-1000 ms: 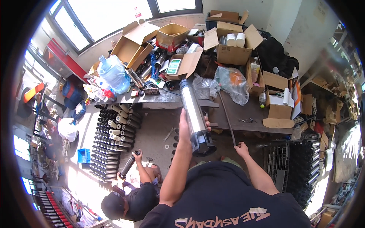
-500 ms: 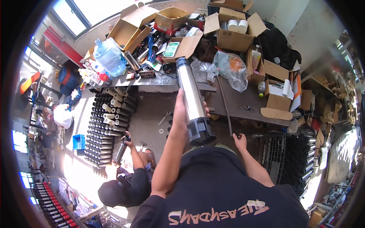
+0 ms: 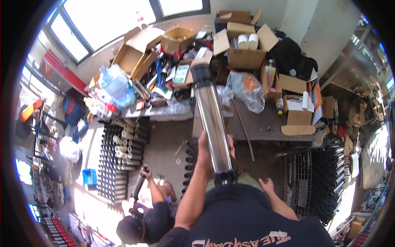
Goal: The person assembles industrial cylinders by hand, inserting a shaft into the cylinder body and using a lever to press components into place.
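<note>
My left hand (image 3: 203, 153) is wrapped round a shiny metal cylinder (image 3: 214, 123) with a black cap at its far end and a black slotted collar at its near end. It is held up lengthwise in front of my body, its far end over the bench. My right hand (image 3: 267, 186) is low on the right beside my leg, with nothing visible in it and its fingertips a little apart. Nearest to it is the end of a thin grey rod (image 3: 245, 131), which lies on the bench (image 3: 267, 132) and sticks out past its front edge.
Open cardboard boxes (image 3: 246, 57), a clear plastic bag (image 3: 247, 92) and a large water bottle (image 3: 117, 84) crowd the bench. At left, a co-worker (image 3: 148, 222) holds a dark tube (image 3: 138, 187) near stacked cylinders (image 3: 113, 164). More black-ended cylinders (image 3: 323, 181) stand at right beside a wire rack (image 3: 298, 181).
The cylinder in my left hand has come lower and nearer my body. My right hand has dropped away from the rod's end. The view has shifted, showing more window.
</note>
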Demonstrator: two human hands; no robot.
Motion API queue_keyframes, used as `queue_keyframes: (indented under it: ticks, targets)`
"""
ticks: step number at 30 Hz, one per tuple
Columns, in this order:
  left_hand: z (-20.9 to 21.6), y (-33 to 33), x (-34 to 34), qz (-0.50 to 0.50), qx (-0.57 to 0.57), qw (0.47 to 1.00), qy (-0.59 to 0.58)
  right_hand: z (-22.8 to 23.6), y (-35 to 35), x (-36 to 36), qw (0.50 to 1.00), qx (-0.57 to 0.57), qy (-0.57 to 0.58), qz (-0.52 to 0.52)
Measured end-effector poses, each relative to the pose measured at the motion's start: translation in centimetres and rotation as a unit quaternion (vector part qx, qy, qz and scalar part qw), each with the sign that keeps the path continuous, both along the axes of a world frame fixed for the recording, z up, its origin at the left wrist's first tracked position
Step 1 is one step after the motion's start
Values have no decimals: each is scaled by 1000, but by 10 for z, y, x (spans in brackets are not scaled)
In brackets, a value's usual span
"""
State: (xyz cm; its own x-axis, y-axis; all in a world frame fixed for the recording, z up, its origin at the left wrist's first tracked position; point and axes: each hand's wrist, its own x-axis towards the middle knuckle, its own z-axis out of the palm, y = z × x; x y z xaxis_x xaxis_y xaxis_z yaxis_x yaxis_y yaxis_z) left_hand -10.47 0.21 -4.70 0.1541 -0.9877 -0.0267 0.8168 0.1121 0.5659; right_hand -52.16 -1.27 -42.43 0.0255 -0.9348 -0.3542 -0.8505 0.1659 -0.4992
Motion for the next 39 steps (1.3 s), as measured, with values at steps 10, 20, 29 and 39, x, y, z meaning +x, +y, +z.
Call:
queue_keyframes:
  ticks: [10,20,29,39]
  targets:
    - [-10,-16,-59,-189,-32,980,54,161,1,73,954,-16,-292,-67]
    - [11,-73,-204,22,53,898,-436,302,-46,26,845,9,-520,126]
    - [41,-147,-359,-189,6,808,-559,276,-112,-164,775,123,-608,-123]
    - [-132,-66,-338,-248,250,622,-700,141,-135,-494,935,266,139,-190]
